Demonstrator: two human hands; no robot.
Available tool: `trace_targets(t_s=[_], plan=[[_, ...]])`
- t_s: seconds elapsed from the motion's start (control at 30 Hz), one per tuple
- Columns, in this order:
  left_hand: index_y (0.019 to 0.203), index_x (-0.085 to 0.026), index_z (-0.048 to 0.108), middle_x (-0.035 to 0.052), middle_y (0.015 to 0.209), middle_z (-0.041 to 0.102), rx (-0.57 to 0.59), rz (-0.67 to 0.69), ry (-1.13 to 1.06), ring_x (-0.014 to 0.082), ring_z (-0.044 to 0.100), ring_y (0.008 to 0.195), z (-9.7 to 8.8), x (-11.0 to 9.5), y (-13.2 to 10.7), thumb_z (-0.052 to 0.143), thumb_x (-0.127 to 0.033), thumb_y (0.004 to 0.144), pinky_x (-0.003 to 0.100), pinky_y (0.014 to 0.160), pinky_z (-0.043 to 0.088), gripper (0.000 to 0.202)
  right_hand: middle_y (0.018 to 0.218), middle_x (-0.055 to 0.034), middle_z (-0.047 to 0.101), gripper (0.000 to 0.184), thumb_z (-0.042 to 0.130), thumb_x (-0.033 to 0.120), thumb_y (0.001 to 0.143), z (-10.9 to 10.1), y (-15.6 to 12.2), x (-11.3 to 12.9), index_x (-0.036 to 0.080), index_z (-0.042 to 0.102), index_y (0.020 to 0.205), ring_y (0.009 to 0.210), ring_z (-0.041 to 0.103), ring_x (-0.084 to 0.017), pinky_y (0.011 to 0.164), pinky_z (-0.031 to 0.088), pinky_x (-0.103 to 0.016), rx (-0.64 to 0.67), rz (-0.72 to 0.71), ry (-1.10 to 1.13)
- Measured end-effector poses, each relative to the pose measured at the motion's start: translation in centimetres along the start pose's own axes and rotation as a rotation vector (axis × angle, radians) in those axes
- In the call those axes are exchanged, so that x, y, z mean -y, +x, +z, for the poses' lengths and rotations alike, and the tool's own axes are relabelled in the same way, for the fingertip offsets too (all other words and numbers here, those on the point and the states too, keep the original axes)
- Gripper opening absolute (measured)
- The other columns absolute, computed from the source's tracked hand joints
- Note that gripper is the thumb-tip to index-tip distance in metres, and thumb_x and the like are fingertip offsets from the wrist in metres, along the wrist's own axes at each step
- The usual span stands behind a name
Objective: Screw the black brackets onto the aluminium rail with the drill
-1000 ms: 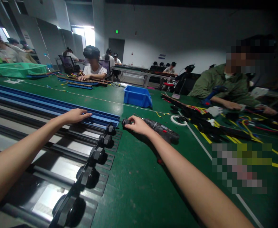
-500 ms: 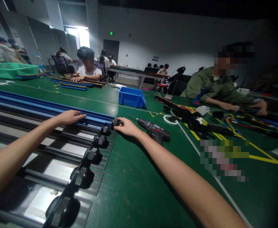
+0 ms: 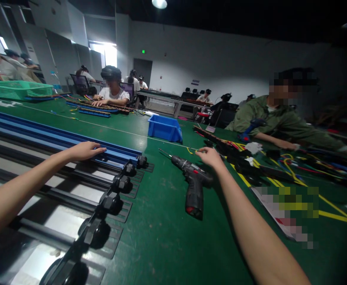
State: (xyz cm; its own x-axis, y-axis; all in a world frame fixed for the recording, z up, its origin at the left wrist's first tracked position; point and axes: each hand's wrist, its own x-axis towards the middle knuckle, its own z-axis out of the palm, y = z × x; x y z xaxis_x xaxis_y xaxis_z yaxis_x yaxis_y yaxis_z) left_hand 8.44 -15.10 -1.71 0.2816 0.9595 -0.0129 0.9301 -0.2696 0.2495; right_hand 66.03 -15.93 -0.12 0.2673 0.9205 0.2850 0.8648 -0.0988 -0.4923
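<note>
My left hand (image 3: 86, 151) rests on the long blue rails (image 3: 121, 152), fingers stretched along them and not closed round anything I can see. Black end fittings (image 3: 121, 184) with round knobs line the right ends of the dark and blue rails. My right hand (image 3: 210, 156) is held above the table just beyond a black cordless drill (image 3: 194, 180), its thumb and fingers slightly apart with nothing visible between them. A short yellow wire (image 3: 190, 150) lies close to its fingertips. The drill lies on its side, its thin bit pointing up and left.
A blue bin (image 3: 164, 128) stands on the green table (image 3: 158, 237). Wires and dark strips (image 3: 268, 158) spread at the right, near a co-worker in a green sleeve (image 3: 247, 114). A green basket (image 3: 19, 91) sits far left; another person works across the table.
My right hand has left the knob at the end of the blue rail and moved right, past the drill. The white ring seen there before is hidden now. My left hand stays on the rails.
</note>
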Motion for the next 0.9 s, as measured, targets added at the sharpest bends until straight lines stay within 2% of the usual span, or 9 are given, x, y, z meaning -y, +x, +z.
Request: trace_targets(t_s=[0.1,0.23,0.33,0.5,0.67,0.8,0.9], plan=[[0.116,-0.018,0.069,0.0084,0.115,0.07,-0.004,0.0,-0.005,0.0289,0.064,0.105,0.1,0.0,0.0,0.034,-0.077,0.081,0.031,0.092,0.046,0.078,0.072,-0.0094,0.069,0.024,0.072,0.034,0.069,0.7,1.0,-5.0,0.014,0.071,0.082,0.064,0.061,-0.021,0.064,0.045,-0.031,0.007,0.057,-0.064],[0.116,-0.018,0.07,0.0079,0.113,0.071,-0.004,-0.014,-0.016,0.0291,0.064,0.105,0.1,-0.1,0.0,0.036,-0.077,0.08,0.029,0.091,0.046,0.078,0.075,-0.0082,0.07,0.029,0.072,0.042,0.069,2.6,1.3,-7.6,0.018,0.072,0.084,0.067,0.063,-0.022,0.065,0.046,-0.031,0.031,0.038,-0.075],[0.116,-0.018,0.07,0.0074,0.113,0.071,-0.003,-0.024,-0.023,0.0291,0.064,0.105,0.0,-0.2,-0.1,0.037,-0.078,0.079,0.029,0.091,0.047,0.078,0.077,-0.0087,0.071,0.029,0.073,0.043,0.069,3.6,1.3,-8.0,0.02,0.073,0.085,0.073,0.064,-0.023,0.069,0.046,-0.032,0.027,-0.004,-0.059],[0.119,-0.017,0.069,0.0084,0.116,0.07,-0.009,-0.022,-0.013,0.0292,0.064,0.107,-0.1,-0.2,-0.2,0.036,-0.078,0.079,0.029,0.093,0.046,0.08,0.076,-0.0089,0.071,0.019,0.069,0.038,0.073,4.3,0.6,-8.2,0.02,0.072,0.079,0.075,0.064,-0.024,0.071,0.045,-0.032,-0.02,-0.055,-0.006],[0.12,-0.015,0.068,0.0102,0.119,0.069,-0.001,-0.016,-0.001,0.0293,0.063,0.109,0.0,-0.1,-0.1,0.035,-0.078,0.08,0.029,0.094,0.046,0.082,0.081,-0.0091,0.072,0.023,0.061,0.04,0.078,4.5,-0.2,-8.4,0.019,0.068,0.082,0.075,0.065,-0.022,0.07,0.046,-0.031,-0.098,-0.088,0.119],[0.123,-0.014,0.066,0.0114,0.123,0.067,0.0,-0.01,0.01,0.0293,0.061,0.112,0.0,-0.2,-0.2,0.033,-0.078,0.08,0.03,0.097,0.044,0.084,0.074,-0.0083,0.071,0.027,0.051,0.041,0.084,4.3,-0.6,-8.0,0.017,0.062,0.087,0.069,0.065,-0.02,0.068,0.047,-0.029,-0.137,-0.097,0.247],[0.123,-0.014,0.066,0.0112,0.123,0.067,0.0,-0.012,0.015,0.0294,0.061,0.112,-0.1,-0.4,-0.2,0.031,-0.079,0.08,0.03,0.097,0.044,0.085,0.072,-0.0074,0.071,0.023,0.05,0.037,0.084,4.2,-0.7,-7.6,0.017,0.06,0.087,0.068,0.066,-0.019,0.069,0.048,-0.029,-0.13,-0.106,0.326]])
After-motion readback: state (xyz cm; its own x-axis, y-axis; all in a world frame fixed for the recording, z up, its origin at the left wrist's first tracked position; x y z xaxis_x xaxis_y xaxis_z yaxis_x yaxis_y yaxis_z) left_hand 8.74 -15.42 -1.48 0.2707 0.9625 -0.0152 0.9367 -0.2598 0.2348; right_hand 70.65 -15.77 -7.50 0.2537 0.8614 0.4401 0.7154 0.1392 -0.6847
